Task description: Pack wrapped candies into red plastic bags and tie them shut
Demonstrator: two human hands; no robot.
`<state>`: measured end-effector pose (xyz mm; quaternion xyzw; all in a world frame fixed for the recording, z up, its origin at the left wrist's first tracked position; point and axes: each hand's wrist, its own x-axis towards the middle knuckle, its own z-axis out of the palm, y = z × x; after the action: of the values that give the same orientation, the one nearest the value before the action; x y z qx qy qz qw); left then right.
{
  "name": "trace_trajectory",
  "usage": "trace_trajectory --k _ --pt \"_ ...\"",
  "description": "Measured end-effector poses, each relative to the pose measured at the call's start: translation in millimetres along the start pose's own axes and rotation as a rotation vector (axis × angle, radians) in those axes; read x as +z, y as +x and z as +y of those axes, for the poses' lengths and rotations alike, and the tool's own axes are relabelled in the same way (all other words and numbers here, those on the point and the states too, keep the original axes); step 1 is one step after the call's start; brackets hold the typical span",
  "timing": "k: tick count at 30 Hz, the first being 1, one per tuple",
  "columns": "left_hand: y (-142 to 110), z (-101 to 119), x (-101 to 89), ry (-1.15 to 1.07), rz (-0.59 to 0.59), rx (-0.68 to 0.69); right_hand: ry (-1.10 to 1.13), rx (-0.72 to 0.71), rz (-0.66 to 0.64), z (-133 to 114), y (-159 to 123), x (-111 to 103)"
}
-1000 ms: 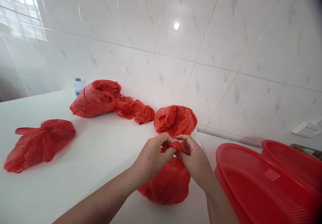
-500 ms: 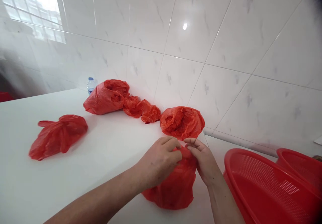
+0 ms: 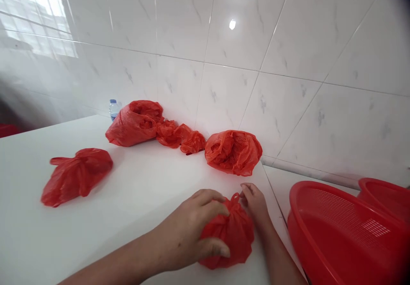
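A tied red plastic bag (image 3: 237,233) rests on the white table, its top gathered into a knot with a small loop standing up. My left hand (image 3: 197,229) is at the bag's left side, thumb and fingers spread apart around it without closing on it. On the other side, my right hand (image 3: 254,201) is beside the loop, its fingers slightly bent and apart, with nothing visible between them. Just beyond lies an open, crumpled red plastic bag (image 3: 235,152) against the wall.
Another knotted red bag (image 3: 77,176) lies on the table (image 3: 137,182) at left. A large red bag (image 3: 133,124) and crumpled red bags (image 3: 181,137) line the wall, with a water bottle (image 3: 113,110) behind. Red perforated baskets (image 3: 323,229) stand at right.
Both hands were together at the bag's top; now they are apart. My left hand has opened over its side. A knot and loop now show on the bag.
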<state>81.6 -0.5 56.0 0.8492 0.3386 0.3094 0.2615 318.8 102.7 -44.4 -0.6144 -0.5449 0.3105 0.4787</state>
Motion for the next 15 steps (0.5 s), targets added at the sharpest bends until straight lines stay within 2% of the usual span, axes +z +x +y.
trace_trajectory --k 3,6,8,10,11,15 --pt "9 -8 19.1 0.151 -0.027 -0.003 0.004 -0.009 -0.024 1 -1 -3" --pt "10 -23 35.6 0.317 -0.196 0.011 0.006 0.012 -0.073 7 1 -7" --pt "6 -34 36.9 0.359 -0.307 0.012 0.007 0.055 -0.103 14 4 -9" --pt "-1 -42 27.9 0.366 -0.32 0.01 -0.026 0.088 -0.111 20 7 -10" --pt "-5 -44 19.4 0.362 -0.283 -0.001 -0.058 0.092 -0.109 23 8 -10" --pt "-26 -50 -33.5 0.324 0.018 -0.182 -0.171 0.055 -0.11 24 8 -8"
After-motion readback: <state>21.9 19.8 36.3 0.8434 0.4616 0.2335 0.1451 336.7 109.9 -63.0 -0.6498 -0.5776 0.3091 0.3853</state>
